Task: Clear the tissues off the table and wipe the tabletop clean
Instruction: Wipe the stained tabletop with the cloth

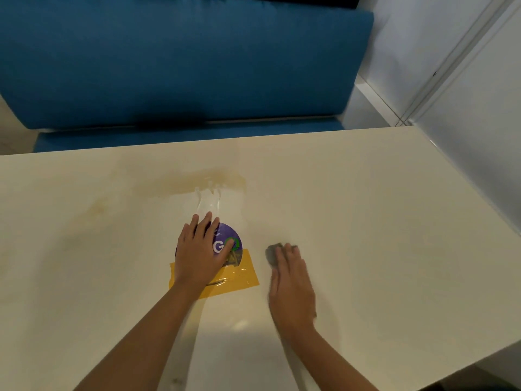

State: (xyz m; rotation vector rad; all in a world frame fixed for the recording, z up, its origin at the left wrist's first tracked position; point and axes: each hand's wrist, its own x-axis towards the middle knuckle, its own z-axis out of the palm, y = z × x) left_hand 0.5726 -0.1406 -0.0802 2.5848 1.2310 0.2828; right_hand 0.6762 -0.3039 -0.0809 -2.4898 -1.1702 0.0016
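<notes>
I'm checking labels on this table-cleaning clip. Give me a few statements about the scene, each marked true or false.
1. The right hand presses a grey cloth onto the table. True.
2. The left hand is lifted clear of the table. False: it rests flat on the round purple sticker.
3. A yellowish stain marks the table beyond the left hand. True.
4. The seat behind the table is red. False: the bench cushion is blue.
5. Yellow tape lies across the sticker's near edge. True.
</notes>
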